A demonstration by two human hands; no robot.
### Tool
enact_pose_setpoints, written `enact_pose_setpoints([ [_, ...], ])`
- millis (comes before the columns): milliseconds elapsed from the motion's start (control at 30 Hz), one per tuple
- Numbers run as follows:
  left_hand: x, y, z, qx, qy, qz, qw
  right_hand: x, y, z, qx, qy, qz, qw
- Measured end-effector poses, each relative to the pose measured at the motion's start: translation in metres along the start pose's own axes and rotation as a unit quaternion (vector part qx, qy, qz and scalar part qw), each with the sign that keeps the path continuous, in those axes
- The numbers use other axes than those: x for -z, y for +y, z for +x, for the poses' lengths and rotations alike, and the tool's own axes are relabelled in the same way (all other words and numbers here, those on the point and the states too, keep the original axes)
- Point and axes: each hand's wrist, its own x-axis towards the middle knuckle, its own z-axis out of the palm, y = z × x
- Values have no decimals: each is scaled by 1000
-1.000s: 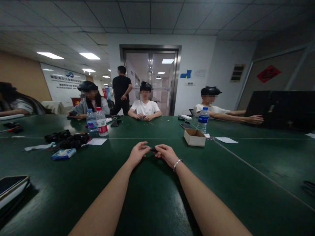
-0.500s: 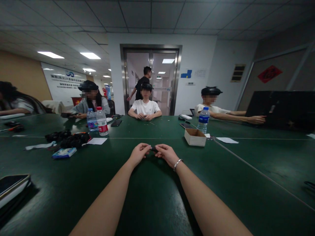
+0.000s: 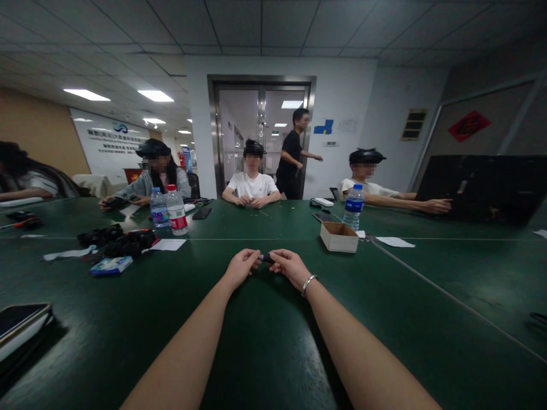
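Just above the green table (image 3: 273, 319), both my hands meet around a small black stick-like object (image 3: 266, 258) with a silvery part at its left end. It is too small for me to make out its kind. The fingers of my left hand (image 3: 243, 266) pinch the silvery end. At the black end, my right hand (image 3: 289, 267) has its thumb and fingers closed, with a silver bracelet (image 3: 308, 284) at the wrist. My fingers hide part of the object.
An open cardboard box (image 3: 339, 239) and a water bottle (image 3: 354, 208) stand to the right, beyond my hands. Leftward are two bottles, black gear (image 3: 123, 241), a blue-white packet (image 3: 111, 266) and a phone-like device (image 3: 23, 322). Several people sit around the table; another walks behind.
Slightly more of the black object and its silvery end shows between my hands. A person in black has walked rightward past the door. The large black panel at right has shifted left.
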Motion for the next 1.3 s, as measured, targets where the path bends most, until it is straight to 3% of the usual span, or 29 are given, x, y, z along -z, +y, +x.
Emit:
enact_pose_setpoints([
  [333, 3, -1, -3, -55, -37, 4, 998, 1, 0, 0, -3, 10, 1, 1000],
  [567, 3, 7, -8, -86, -28, -1, 996, 1, -1, 0, -4, 10, 2, 1000],
  [933, -1, 0, -5, -44, -13, 36, 998, 0, 1, 0, 2, 3, -53, 999],
  [1300, 2, -2, -3, -28, -16, 59, 998, 3, 3, 0, 16, -26, -19, 999],
])
